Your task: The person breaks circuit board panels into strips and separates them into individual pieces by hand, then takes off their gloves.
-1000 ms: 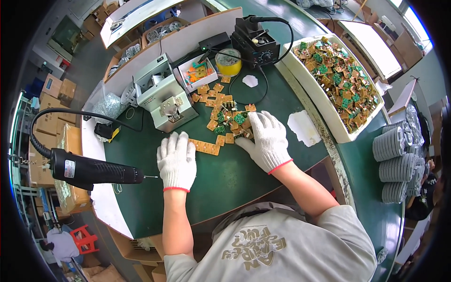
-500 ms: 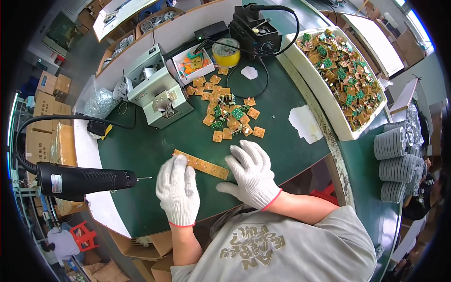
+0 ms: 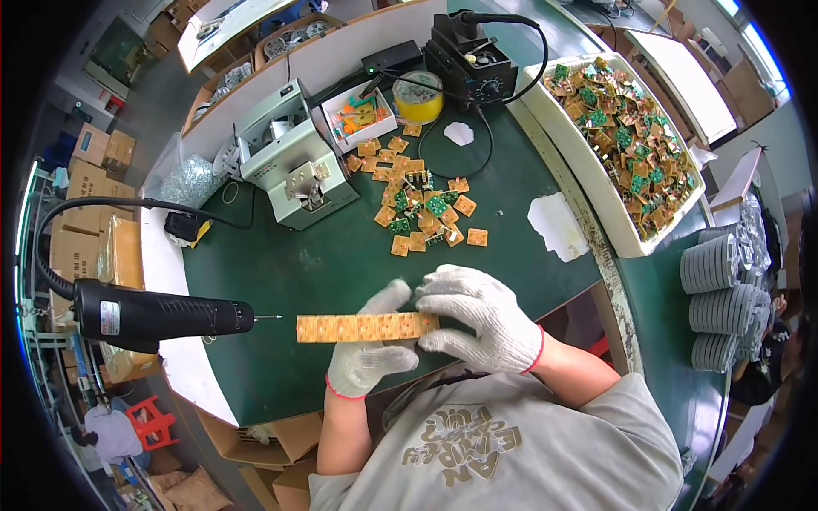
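Observation:
A long tan circuit board strip (image 3: 341,328), scored into several small square boards, lies level in front of me, above the green bench top. My left hand (image 3: 368,362), in a white knit glove, holds it from below, fingers on the far side and thumb on the near side. The strip's left end sticks out past this hand. My gloved right hand (image 3: 481,319) closes its thumb and fingers around the right end, hiding part of it. Beyond my hands is a loose heap of small square circuit boards (image 3: 426,204), tan and green faces showing.
An electric screwdriver (image 3: 162,313) points its bit rightward from the left. A grey metal machine (image 3: 298,170), a parts box (image 3: 375,132), yellow tape (image 3: 419,109) and a black soldering station (image 3: 477,72) stand behind. A white bin (image 3: 635,247) of boards and stacked grey parts (image 3: 711,264) are at right.
The strip has come up off the bench and turned from slanting to level, shifting slightly nearer me. My left hand has moved right, underneath it; my right hand has taken hold of its right end.

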